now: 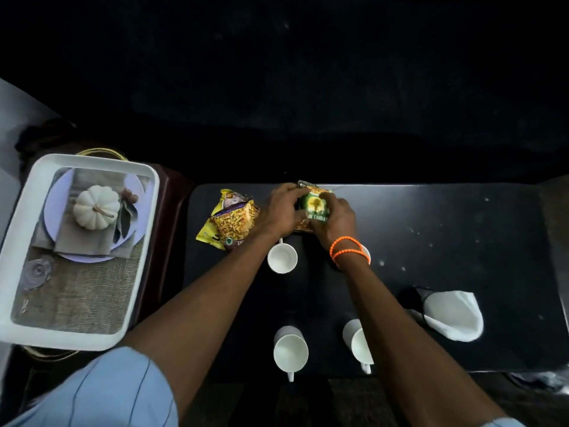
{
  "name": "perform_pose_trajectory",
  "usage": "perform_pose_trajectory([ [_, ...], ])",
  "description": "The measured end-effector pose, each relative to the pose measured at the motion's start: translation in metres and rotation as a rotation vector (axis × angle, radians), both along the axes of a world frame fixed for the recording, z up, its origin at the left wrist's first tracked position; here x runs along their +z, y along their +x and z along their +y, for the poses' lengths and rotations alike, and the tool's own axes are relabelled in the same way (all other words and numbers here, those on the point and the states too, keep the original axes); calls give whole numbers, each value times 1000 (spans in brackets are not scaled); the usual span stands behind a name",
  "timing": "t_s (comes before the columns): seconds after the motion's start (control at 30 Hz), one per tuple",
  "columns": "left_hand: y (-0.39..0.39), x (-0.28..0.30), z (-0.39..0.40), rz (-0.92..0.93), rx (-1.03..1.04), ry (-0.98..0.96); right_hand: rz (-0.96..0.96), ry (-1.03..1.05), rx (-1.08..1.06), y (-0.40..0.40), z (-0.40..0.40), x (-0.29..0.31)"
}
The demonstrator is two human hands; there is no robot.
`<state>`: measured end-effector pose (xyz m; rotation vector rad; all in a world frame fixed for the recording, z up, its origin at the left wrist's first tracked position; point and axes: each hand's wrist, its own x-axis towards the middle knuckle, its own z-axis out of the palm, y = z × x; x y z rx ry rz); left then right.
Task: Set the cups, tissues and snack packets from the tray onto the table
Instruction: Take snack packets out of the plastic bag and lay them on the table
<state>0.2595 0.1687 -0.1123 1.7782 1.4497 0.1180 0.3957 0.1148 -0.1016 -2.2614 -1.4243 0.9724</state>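
A green and yellow snack packet (314,206) lies at the far edge of the black table (446,241). My left hand (281,211) grips its left side and my right hand (334,221) grips its right side. Yellow snack packets (232,221) lie to the left of it. A white cup (282,258) stands just behind my left wrist. Another cup (366,252) is mostly hidden by my right wrist. Two more white cups (291,352) (358,343) stand near the front edge. White tissues (452,315) lie at the right.
The white tray (18,241) sits to the left of the table on a dark stand. Its floor bears a printed picture of a plate, napkin and white pumpkin. Orange bands circle my right wrist. Behind the table is a dark sofa.
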Motion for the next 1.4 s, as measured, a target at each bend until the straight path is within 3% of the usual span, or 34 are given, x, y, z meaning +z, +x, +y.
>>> perform_pose_trajectory([
  [0.07,2,-5,0,-35,26,-4,-19,56,20,1,2,-4],
  [0.37,-1,-2,-7,-83,124,-85,-103,-51,100,5,14,-6],
  [0.43,-11,6,-7,-126,246,-49,-154,-25,99,-3,18,0],
  [0.53,-37,18,-15,-177,663,116,1,27,71,-31,26,10],
  [0.6,-59,18,-24,-104,933,201,127,-68,114,-59,31,12],
  [0.67,-79,12,-36,-48,1111,101,128,-193,218,-84,35,10],
  [0.8,-96,-3,-54,-169,1175,-178,204,-289,196,-117,34,2],
  [0.97,-109,17,-47,-315,1257,-171,403,-210,5,-133,35,6],
  [1.03,-108,35,-37,-389,1240,-128,526,-145,-58,-124,40,18],
  [1.13,-80,61,-16,-379,1001,-53,661,-74,-179,-81,49,34],
  [1.3,17,61,11,-314,440,-236,463,-20,-356,24,39,45],
  [1.4,70,50,13,-335,270,-265,519,-33,-488,83,28,46],
])
